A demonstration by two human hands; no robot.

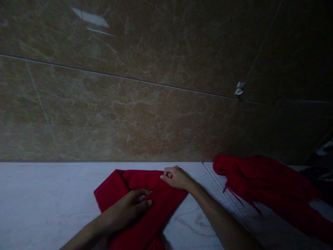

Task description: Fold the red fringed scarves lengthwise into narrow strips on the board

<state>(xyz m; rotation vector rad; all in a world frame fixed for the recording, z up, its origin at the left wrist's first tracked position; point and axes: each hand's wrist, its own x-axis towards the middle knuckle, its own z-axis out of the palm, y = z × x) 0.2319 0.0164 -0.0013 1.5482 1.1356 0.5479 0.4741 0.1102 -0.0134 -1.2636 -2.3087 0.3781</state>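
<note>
A red scarf (158, 211) lies folded at an angle on the white surface, its lower end running out of the bottom of the head view. My right hand (177, 177) is closed on the scarf's upper right corner, thumb and fingertips pinching the cloth. My left hand (130, 210) rests over the middle of the scarf. Its thumb and forefinger curl in close together at the inner edge of a fold; the other fingers are hidden. The left part of the scarf slants up to a folded corner.
A second red scarf (260, 177) with fringes lies bunched at the right. The white wood-grained surface (47, 201) has a seam right of my right hand. Behind it rises a brown marbled tile wall (145, 118) with a small white fitting (239, 88).
</note>
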